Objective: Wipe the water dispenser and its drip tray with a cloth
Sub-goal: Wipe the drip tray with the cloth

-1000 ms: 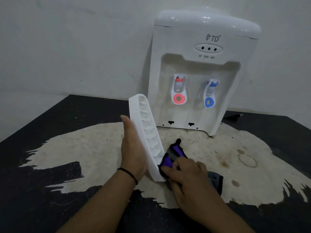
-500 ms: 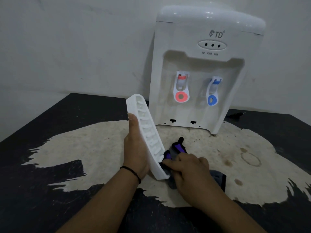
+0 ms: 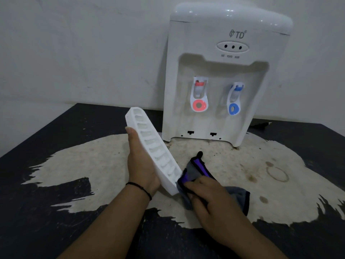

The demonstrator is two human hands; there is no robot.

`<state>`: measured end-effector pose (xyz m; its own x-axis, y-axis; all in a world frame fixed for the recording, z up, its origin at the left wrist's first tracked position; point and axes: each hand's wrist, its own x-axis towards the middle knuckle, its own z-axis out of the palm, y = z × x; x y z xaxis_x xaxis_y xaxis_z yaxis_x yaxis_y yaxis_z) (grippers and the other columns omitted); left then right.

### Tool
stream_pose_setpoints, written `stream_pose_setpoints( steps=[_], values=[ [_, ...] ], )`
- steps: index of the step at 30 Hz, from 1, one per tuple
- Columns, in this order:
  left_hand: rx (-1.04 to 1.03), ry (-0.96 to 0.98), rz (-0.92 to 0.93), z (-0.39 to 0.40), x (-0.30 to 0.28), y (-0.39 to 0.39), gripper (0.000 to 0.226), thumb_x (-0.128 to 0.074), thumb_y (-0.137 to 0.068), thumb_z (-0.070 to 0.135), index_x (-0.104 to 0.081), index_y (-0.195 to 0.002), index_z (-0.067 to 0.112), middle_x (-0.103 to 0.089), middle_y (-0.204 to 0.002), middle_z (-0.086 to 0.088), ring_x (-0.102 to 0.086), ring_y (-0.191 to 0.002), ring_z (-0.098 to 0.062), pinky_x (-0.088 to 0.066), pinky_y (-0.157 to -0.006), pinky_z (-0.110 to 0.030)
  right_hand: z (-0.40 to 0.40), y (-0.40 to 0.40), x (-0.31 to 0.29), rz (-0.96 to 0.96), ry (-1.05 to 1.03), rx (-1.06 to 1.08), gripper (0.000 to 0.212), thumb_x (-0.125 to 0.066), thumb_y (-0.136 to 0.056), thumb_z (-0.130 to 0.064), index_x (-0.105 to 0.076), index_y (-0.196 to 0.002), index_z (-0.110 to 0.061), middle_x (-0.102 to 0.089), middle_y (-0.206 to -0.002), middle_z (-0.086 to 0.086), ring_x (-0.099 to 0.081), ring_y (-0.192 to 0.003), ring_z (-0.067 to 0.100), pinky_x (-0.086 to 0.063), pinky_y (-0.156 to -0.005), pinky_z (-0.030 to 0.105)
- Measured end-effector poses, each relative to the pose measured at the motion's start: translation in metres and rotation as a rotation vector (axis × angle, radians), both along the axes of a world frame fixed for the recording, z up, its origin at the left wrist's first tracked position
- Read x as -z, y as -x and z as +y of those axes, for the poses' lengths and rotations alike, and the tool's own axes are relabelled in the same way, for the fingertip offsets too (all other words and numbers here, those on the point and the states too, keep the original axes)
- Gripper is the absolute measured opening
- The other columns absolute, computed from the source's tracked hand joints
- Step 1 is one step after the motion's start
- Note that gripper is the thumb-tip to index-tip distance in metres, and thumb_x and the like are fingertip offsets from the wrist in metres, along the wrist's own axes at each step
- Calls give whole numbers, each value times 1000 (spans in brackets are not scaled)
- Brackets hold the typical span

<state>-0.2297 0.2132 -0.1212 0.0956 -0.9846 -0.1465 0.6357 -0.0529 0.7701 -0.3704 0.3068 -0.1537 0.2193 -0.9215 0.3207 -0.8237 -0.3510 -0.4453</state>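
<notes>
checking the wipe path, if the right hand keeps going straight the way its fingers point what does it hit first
The right hand points up and left, holding the cloth. First in line is the near end of the white drip tray, which the cloth already seems to touch. Behind the tray is the left hand.

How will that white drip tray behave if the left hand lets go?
Likely stiff: the drip tray keeps its straight shape though tilted on edge. Probably light, since the left hand props it alone. It would likely tip flat, as only its lower end meets the table.
</notes>
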Motion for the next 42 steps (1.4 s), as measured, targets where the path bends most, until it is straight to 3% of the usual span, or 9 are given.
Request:
stream_pose_setpoints(
  steps=[4,7,11,16,20,29,34,37,42],
  values=[
    [55,16,-40,2,2,4,63,-40,-64,83,-64,-99,36,-69,-106,0,-64,-100,-22,-50,-90,-45,-2,-6,-1,335,71,161,35,-41,-74,-28,-64,-99,-36,-50,-71,-12,-50,-64,9,-33,-62,25],
    [40,18,-58,2,4,4,74,-43,-57,84,-67,-103,32,-72,-101,-1,-66,-97,-23,-52,-88,-45,-1,-14,-3,303,21,167,30,-56,-66,-24,-67,-90,-37,-48,-68,-11,-50,-64,11,-31,-63,28],
    [58,43,-61,0,8,4,70,-43,-61,83,-69,-100,31,-73,-92,1,-67,-92,-21,-53,-84,-42,-2,-3,-11,223,-124,69,47,-35,-78,-27,-60,-114,-42,-45,-85,-13,-44,-86,9,-25,-79,33],
    [31,25,-51,-1,9,8,69,-42,-55,85,-71,-93,35,-73,-92,1,-67,-92,-22,-52,-88,-45,-3,-16,-11,370,-20,231,32,-59,-59,-19,-69,-81,-40,-45,-64,-13,-50,-62,10,-25,-67,31],
    [71,90,-55,-3,14,6,76,-43,-59,85,-69,-105,31,-72,-93,2,-65,-94,-22,-52,-87,-43,-4,-3,-8,146,-167,44,36,-39,-96,-16,-60,-115,-39,-37,-77,-17,-39,-87,0,-17,-83,26],
    [85,120,139,-9,17,7,78,-38,-75,80,-57,-126,23,-65,-97,-4,-62,-88,-23,-51,-84,-43,0,8,-24,-607,-494,37,35,-49,-93,-7,-72,-94,-33,-65,-88,-6,-59,-79,0,-41,-70,7],
    [127,140,231,-12,17,0,62,-35,-82,74,-59,-109,24,-62,-80,-1,-61,-72,-19,-50,-67,-35,3,13,-26,-1036,-472,63,28,-48,-94,-11,-72,-100,-24,-73,-100,-1,-67,-97,14,-49,-89,29],
    [147,150,218,-12,17,1,65,-38,-80,75,-58,-110,22,-60,-80,-3,-59,-73,-20,-50,-70,-36,6,8,-23,-711,-283,38,28,-46,-96,-14,-70,-89,-28,-67,-89,-5,-62,-82,3,-44,-75,14],
    [33,92,200,-12,19,6,74,-39,-79,76,-59,-124,21,-65,-97,-4,-63,-84,-21,-52,-77,-38,6,-20,3,278,247,122,48,-34,-67,-11,-54,-107,-29,-46,-76,-7,-44,-69,14,-30,-68,27]
  ],
)
